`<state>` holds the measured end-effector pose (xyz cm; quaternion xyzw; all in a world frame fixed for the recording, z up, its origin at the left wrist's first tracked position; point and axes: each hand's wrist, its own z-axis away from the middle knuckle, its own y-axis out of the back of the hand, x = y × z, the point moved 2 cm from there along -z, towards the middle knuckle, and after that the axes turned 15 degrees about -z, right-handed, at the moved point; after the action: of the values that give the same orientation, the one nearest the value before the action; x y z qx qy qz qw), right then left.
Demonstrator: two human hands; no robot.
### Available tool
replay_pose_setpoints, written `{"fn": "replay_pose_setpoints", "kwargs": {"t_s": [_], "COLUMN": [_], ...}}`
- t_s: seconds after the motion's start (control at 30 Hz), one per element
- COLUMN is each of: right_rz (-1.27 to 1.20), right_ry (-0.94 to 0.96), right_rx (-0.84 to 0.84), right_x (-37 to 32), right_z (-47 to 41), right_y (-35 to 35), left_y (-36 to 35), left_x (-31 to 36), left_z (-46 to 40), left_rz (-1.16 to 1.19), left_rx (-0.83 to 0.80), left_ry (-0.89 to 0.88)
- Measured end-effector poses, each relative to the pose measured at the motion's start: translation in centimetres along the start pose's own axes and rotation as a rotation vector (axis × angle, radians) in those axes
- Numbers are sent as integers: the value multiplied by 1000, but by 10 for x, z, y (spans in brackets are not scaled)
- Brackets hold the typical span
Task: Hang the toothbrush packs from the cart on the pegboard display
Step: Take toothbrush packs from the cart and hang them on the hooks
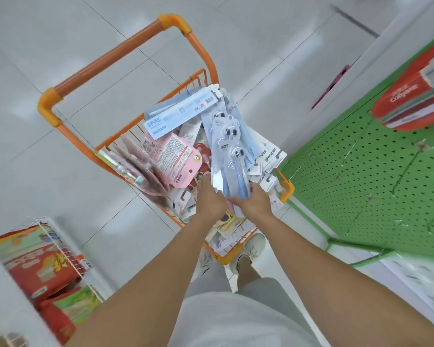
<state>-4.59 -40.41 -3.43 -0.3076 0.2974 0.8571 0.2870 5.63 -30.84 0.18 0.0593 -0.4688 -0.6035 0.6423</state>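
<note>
- A clear blister pack of blue-handled toothbrushes [229, 146] is held at its lower end over the orange wire cart [287, 189], gripped by the left hand [211, 201] and the right hand [254, 204].
- A slip is judged possible: the glossy pack is held only at one end.
- Neighbouring white carded packs [268, 159] could be dragged out.
- Beside the cart, the green pegboard panel [376, 171] is crossed by wire hooks [408, 169]; red toothpaste boxes [408, 98] lie above them.

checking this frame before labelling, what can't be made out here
Head view only:
- Small print on the blue toothbrush pack: too small.
- Fingertips of left hand and right hand: hidden under the pack.
- Cart bottom: buried by packs.
- Pegboard hooks: blurred.
</note>
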Motion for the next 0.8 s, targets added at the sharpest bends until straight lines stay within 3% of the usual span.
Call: {"fn": "replay_pose_setpoints", "kwargs": {"t_s": [0.17,0.43,0.53,0.8], "right_rz": [-26,-184,-245,-809], "right_ry": [36,68,138,200], "right_rx": [-13,-179,-250,-149], "right_x": [3,-16,-35,-62], "right_z": [-6,27,51,108], "right_y": [0,26,43,109], "left_y": [-6,3,15,55], "left_x": [3,-11,-21,28], "left_z": [-5,16,31,49], "left_rz": [159,178,322,581], "left_rx": [7,-22,-44,-318], "left_ry": [128,4,-43,-239]}}
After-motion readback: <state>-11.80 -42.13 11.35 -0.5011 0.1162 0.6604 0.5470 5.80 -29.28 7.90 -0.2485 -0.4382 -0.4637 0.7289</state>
